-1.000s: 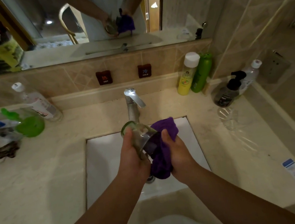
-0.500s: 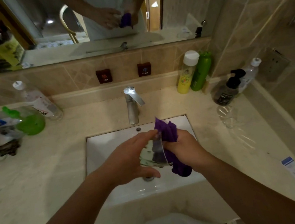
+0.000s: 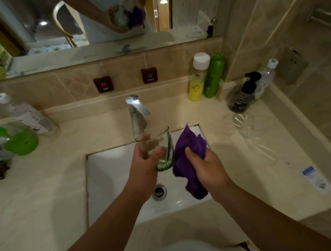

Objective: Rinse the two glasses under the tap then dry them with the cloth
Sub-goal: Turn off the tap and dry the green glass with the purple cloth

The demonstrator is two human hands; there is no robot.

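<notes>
Left grip (image 3: 144, 163) round one glass (image 3: 158, 148)

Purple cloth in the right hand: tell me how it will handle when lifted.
The purple cloth probably stays floppy: it bunches in the right hand and a corner droops below. It looks soft and light, so unlikely to slip.

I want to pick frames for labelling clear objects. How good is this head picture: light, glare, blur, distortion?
Head view: dim, warm light; bright glare on the tap top. Wide-angle bending curves the counter edges and walls. Soft focus overall; the glass in the left hand reads fairly well, the purple cloth in the right hand clearly. The second glass on the counter is faint and hard to outline.
</notes>
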